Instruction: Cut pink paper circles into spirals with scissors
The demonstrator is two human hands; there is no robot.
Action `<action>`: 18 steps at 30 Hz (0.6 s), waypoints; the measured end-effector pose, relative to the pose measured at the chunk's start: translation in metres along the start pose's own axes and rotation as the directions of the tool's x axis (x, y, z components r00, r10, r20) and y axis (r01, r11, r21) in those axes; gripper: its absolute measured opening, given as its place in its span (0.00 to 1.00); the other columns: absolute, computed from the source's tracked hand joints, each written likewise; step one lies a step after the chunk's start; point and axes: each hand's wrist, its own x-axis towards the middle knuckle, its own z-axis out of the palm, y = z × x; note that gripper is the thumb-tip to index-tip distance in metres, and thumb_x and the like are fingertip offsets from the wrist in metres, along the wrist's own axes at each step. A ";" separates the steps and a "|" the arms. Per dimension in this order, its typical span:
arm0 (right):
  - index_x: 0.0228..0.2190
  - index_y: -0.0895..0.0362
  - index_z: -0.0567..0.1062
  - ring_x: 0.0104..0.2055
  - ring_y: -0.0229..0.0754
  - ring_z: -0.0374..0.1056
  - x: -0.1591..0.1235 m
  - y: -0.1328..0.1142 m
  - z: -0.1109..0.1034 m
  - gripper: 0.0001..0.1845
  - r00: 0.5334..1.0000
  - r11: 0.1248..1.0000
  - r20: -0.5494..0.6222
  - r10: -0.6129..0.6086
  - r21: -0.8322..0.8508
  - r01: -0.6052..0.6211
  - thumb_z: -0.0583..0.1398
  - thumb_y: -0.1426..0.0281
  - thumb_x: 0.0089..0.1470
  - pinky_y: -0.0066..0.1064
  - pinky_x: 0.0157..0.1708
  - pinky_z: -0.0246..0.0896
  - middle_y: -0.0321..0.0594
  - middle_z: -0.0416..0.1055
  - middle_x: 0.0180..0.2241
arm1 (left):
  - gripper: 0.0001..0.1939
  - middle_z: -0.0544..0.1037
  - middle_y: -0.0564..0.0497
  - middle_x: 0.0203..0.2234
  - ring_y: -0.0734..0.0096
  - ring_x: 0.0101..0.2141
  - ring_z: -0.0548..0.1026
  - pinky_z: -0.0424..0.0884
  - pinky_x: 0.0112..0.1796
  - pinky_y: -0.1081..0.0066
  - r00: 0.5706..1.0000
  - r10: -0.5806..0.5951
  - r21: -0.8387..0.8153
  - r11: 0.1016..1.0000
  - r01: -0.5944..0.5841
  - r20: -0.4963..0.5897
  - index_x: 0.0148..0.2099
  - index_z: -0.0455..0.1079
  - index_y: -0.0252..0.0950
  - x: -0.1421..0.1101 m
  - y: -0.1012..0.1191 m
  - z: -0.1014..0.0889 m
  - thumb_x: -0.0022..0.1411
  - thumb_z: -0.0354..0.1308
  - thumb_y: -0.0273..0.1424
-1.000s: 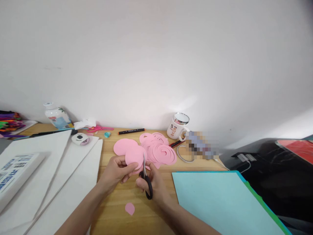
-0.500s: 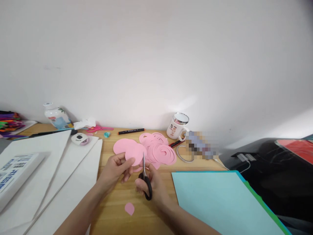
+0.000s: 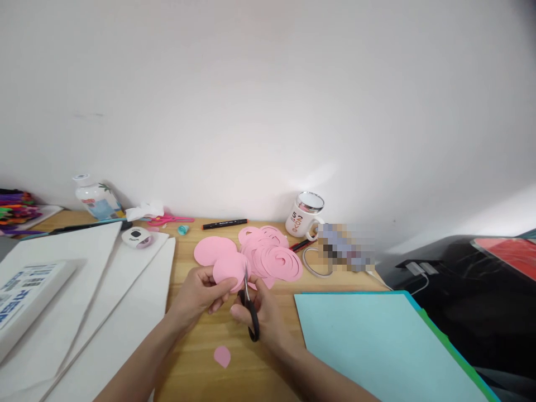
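My left hand (image 3: pixel 200 293) pinches a round pink paper disc (image 3: pixel 228 270) between thumb and fingers. Black-handled scissors (image 3: pixel 252 315) are gripped in my right hand (image 3: pixel 264 315), their blades pointing away from me at the disc's right edge. Another pink circle (image 3: pixel 209 250) lies just beyond the held one. Right behind my hands is a heap of pink paper pieces (image 3: pixel 278 262), some of them cut into rings and spirals. Closer to me on the wooden desk (image 3: pixel 196 357), a small pink petal-shaped piece (image 3: pixel 222 356) lies alone.
White sheets (image 3: pixel 138 301) and a white box (image 3: pixel 31 296) cover the left side. Light blue paper (image 3: pixel 368 340) lies at right. Along the wall stand a mug (image 3: pixel 299 218) and a bottle (image 3: pixel 98 198), with a black marker (image 3: pixel 225 224) and pink scissors (image 3: pixel 173 219) lying between them.
The held disc has shifted slightly down and turned a little in my left hand, the thumb now further over it. The scissor blades have moved slightly at its right edge.
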 end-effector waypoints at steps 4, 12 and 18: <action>0.36 0.54 0.62 0.18 0.31 0.54 0.000 0.001 0.001 0.27 1.000 0.999 -0.014 0.012 -0.041 -0.012 0.68 0.62 0.35 0.23 0.17 0.48 0.26 0.61 0.20 | 0.14 0.68 0.57 0.11 0.84 0.10 0.58 0.51 0.13 0.80 1.000 0.011 -0.010 1.000 -0.011 0.006 0.22 0.67 0.32 0.001 0.000 0.000 0.48 0.63 0.38; 0.36 0.54 0.61 0.14 0.31 0.54 -0.001 -0.001 0.002 0.26 0.999 0.997 -0.014 0.031 -0.067 -0.031 0.66 0.62 0.37 0.22 0.15 0.47 0.23 0.60 0.15 | 0.15 0.67 0.57 0.11 0.83 0.11 0.58 0.51 0.13 0.79 1.000 0.022 -0.001 1.000 -0.022 -0.004 0.21 0.65 0.33 0.001 0.002 -0.001 0.47 0.63 0.37; 0.35 0.53 0.60 0.13 0.31 0.53 -0.001 -0.003 0.002 0.25 0.999 0.995 -0.009 0.033 -0.097 -0.034 0.65 0.60 0.38 0.22 0.13 0.47 0.22 0.59 0.12 | 0.15 0.65 0.58 0.10 0.83 0.11 0.57 0.51 0.14 0.79 1.000 0.013 0.015 1.000 -0.013 -0.013 0.21 0.65 0.33 0.001 0.004 -0.003 0.46 0.63 0.39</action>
